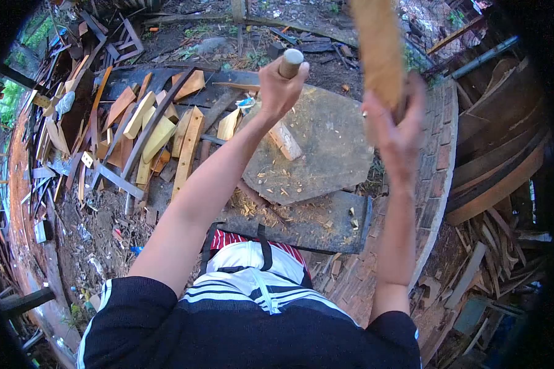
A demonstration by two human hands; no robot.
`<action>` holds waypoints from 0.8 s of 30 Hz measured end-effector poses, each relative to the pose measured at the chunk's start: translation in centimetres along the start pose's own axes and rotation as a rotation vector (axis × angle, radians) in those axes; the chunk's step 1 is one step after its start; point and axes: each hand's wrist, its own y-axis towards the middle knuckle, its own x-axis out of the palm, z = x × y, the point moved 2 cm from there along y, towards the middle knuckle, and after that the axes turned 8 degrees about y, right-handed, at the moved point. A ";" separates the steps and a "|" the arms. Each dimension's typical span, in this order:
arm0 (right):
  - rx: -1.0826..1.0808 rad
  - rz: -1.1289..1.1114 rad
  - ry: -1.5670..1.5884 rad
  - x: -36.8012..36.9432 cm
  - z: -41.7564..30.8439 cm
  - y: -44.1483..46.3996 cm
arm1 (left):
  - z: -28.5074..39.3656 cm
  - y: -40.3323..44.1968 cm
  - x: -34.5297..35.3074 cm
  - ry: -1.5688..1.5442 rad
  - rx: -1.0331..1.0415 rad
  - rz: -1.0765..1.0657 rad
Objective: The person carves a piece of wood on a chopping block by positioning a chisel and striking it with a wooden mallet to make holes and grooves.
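My left hand (280, 89) is closed round a thick upright handle (292, 56) with a flat, round grey end. What the handle leads to is hidden behind the fist and forearm. My right hand (400, 123) is raised and grips a long, flat piece of wood (378, 49), blurred by motion, its far end past the top edge of the view. Below my left hand, a short wooden block (284, 140) rests on a broad grey board (326, 150) strewn with chips. The raised wood and the handle are apart.
Many wood offcuts (189, 144) lie heaped to the left. A dark slab (326, 224) with shavings is close to my legs. Brick paving (434, 178) runs along the right, with curved planks (498, 178) stacked beyond it.
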 end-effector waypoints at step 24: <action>-0.011 -0.115 -0.313 1.7 9.7 -2.0 | 0.1 -0.5 0.2 -0.073 0.017 0.034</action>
